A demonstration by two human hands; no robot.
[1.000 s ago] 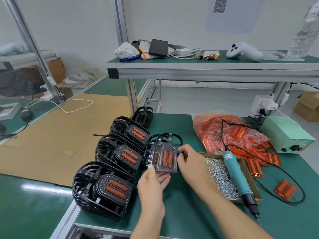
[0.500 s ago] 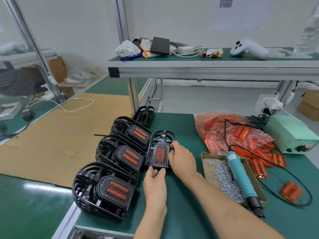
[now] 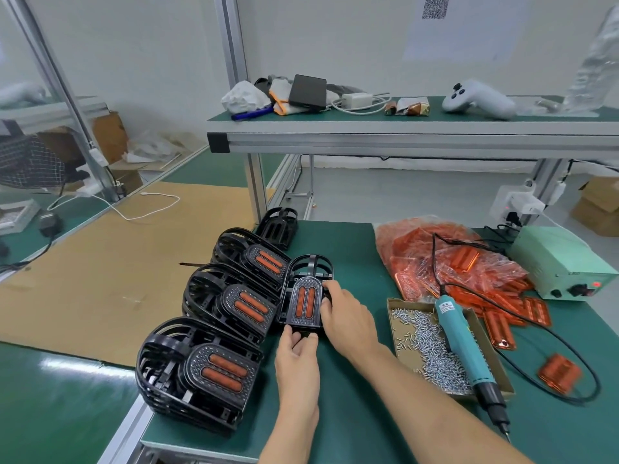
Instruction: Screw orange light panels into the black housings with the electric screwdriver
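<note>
beside stacked housings (image 3: 214, 363), both hands (image 3: 348, 319) gripping one black housing (image 3: 306, 296), screwdriver (image 3: 465, 346) nearby

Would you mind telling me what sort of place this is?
Probably a small assembly workstation in a factory: stacks of finished black housings line the green bench, an electric screwdriver lies across a tray of screws, and a bag of orange light panels waits beside it.

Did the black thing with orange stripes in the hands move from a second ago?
Yes. The housing went left and down onto the green table, ending beside the stacks of finished housings; both hands hold it.
</note>
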